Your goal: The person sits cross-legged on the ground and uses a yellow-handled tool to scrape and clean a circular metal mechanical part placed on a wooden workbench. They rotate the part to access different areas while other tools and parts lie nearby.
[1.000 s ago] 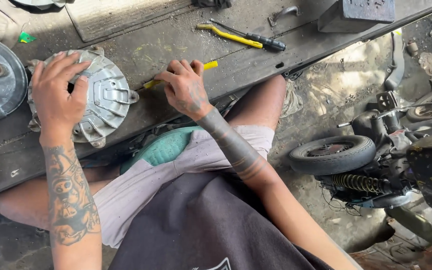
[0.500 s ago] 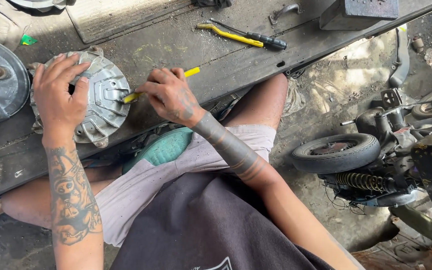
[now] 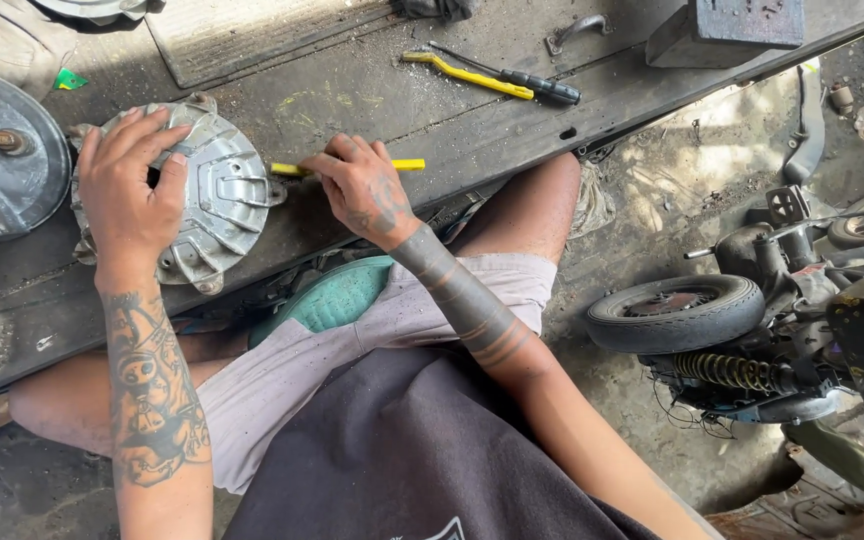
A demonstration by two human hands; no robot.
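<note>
My left hand (image 3: 127, 195) lies flat on top of the round, finned metal engine cover (image 3: 202, 190), fingers spread wide and pressing down on its left half so it sits steady on the dark, grimy workbench (image 3: 372, 100). My right hand (image 3: 362, 190) is just to the right of the cover, fingers curled narrow around a yellow-handled tool (image 3: 352, 167), gripping it near the middle of its length.

The tool lies almost level, its long axis running left to right across the bench. Its left end points at the small lug on the cover's right rim and looks to be touching or all but touching it; I cannot tell which. Its right end sticks out past my knuckles toward the open bench. So the cover lies to the left of my right fingers, along the very line of the tool, and my right hand is the nearer one to that lug, while my left is on the far side of the cover's middle.

Another dark round housing (image 3: 2, 160) sits at the bench's left edge, apart from the cover. Farther up the bench lie a second yellow tool (image 3: 467, 75) and a black-handled screwdriver (image 3: 537, 85), close together, well apart from my hands. A small scooter wheel (image 3: 677, 310) rests on the ground to my right.
</note>
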